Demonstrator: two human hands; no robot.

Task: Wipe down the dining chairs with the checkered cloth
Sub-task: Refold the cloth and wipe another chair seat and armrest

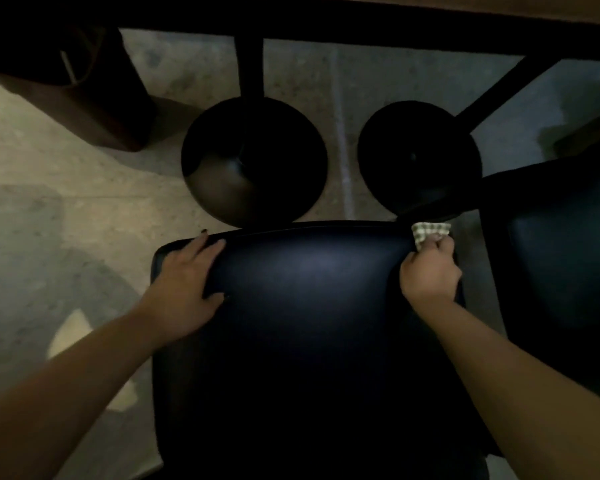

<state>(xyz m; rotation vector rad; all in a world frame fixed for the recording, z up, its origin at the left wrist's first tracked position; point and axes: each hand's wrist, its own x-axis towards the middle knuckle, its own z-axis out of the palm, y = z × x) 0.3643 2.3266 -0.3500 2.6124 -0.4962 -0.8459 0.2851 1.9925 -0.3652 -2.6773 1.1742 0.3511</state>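
A dark padded dining chair seat (pixel 309 299) fills the lower middle of the head view. My left hand (pixel 184 289) rests on its far left corner, fingers spread over the edge. At the far right corner, my right hand (pixel 430 271) grips the green and white checkered cloth (pixel 428 232) and holds it against the seat's edge. Only a small bunched part of the cloth shows past my fingers. A second dark chair seat (pixel 565 271) stands close by on the right.
Two black round table bases (pixel 253 161) (pixel 420 157) stand on the concrete floor just beyond the seat, under the dark table edge (pixel 361 19). A brown wooden piece (pixel 84 98) stands at the far left. Bare floor (pixel 49 220) lies to the left.
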